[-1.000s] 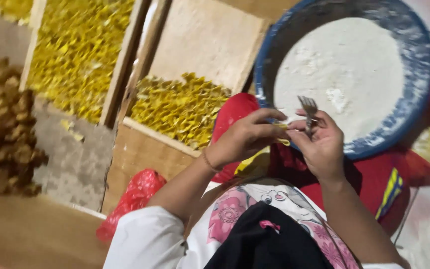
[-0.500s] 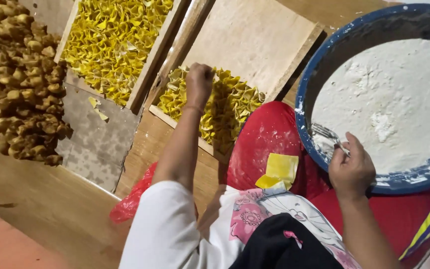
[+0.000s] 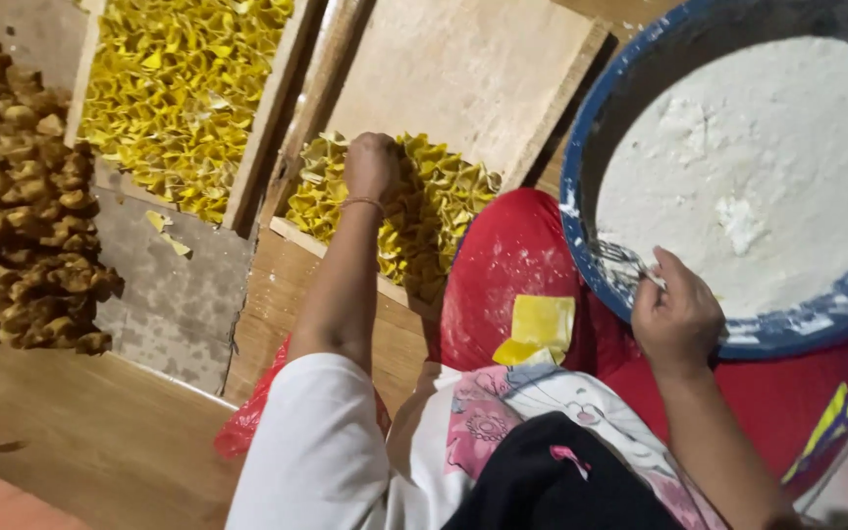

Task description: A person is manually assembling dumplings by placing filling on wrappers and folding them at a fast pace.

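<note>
left hand [image 3: 373,165]: reached far out, fingers curled narrow, knuckles up, resting on the dumplings [image 3: 399,211]; can't tell if it pinches one.
dumplings: yellow folded pieces packed at the near end of the wooden tray [image 3: 463,69], far end bare, so fill runs near to far.
right hand [image 3: 677,316]: fist closed on a fork [image 3: 620,263], tines at the basin's near rim.
basin [image 3: 596,128]: blue, right side, holds white flour [image 3: 758,167], close to the fork hand.
wrappers [image 3: 540,329]: flat yellow squares stacked on the red lap, between both hands, easy grab.
full tray [image 3: 184,83]: far left, packed.
brown pile [image 3: 12,177]: left edge, kept apart from the yellow ones.
</note>
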